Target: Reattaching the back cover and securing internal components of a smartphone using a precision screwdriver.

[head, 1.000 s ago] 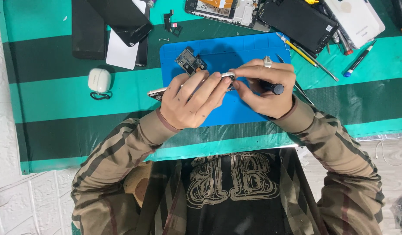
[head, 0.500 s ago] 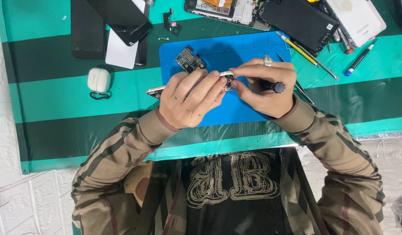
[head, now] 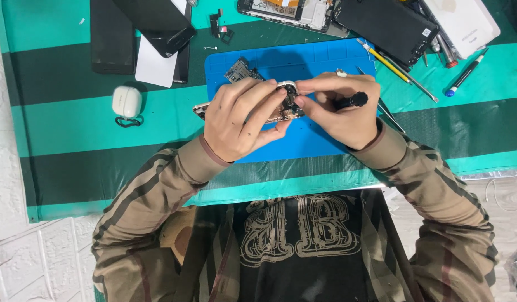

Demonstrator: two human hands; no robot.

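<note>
White earbud case [head: 126, 102], yellow pencil [head: 383, 60], blue-capped pen [head: 464, 75]

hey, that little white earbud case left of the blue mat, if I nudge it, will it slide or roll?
The white earbud case looks smooth and rounded, so it would probably slide easily on the striped green cover and may feel slippery to grip. It lies flat, so rolling seems unlikely. The black loop beside it might drag or snag a little.

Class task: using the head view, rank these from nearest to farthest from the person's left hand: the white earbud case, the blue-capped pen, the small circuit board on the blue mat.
From the left hand:
1. Small circuit board, just above it on the blue mat.
2. White earbud case, off to the picture's left.
3. Blue-capped pen, far on the picture's right.
</note>
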